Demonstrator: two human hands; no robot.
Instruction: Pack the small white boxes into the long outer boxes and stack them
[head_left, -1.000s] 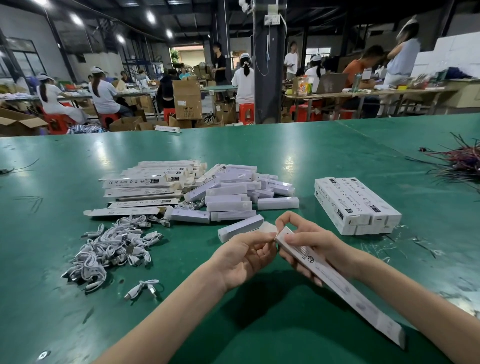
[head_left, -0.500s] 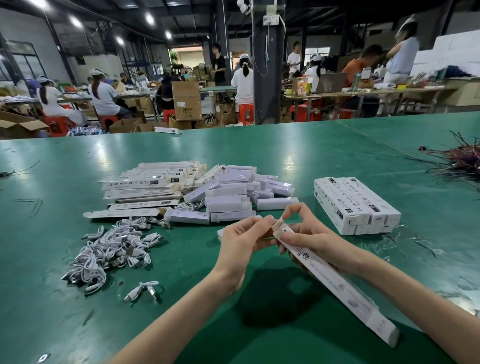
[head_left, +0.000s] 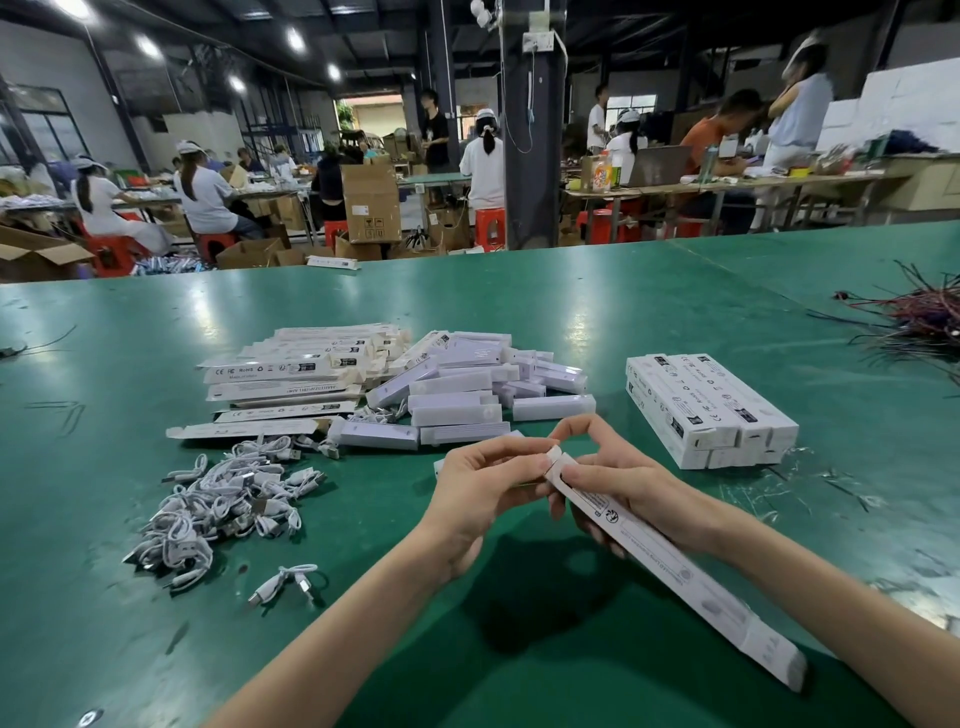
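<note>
The table (head_left: 519, 312) has a smooth green top with a dull sheen that throws back pale glare, and it is scuffed in places. The slanting long box (head_left: 670, 566) is matt white card with black print. The stacked boxes (head_left: 711, 410) at the right are the same matt card. The flat boxes (head_left: 291, 364) show raw brownish card on their inner flaps. The small boxes (head_left: 457, 400) look smoother and faintly glossy. The cables (head_left: 218, 509) have white plastic sheaths and shiny metal plugs. The far cartons (head_left: 370, 202) are plain brown cardboard.
</note>
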